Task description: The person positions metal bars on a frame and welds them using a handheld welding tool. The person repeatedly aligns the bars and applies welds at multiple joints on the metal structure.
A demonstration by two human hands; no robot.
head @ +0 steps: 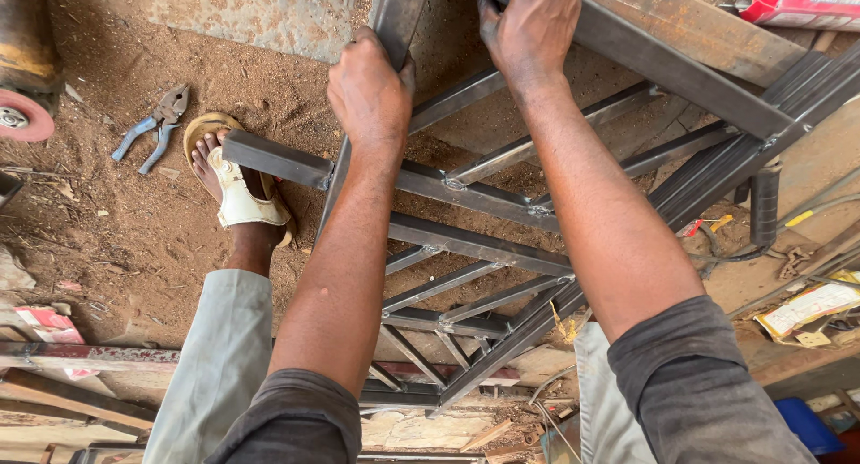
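Reddish dirt floor (pixel 107 222) lies under a welded steel frame (pixel 484 240); left hand (pixel 369 92) and right hand (pixel 530 25) curl fingers around its bars, pliers (pixel 152 128) far left.

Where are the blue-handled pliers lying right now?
The pliers lie on the dirt floor at the upper left of the head view, just left of the person's sandalled foot and right of the pink grinding disc.

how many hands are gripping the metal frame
2. The left hand grips an upright steel bar of the welded frame near top centre; the right hand holds a slanting bar just to its right. No other hands show.
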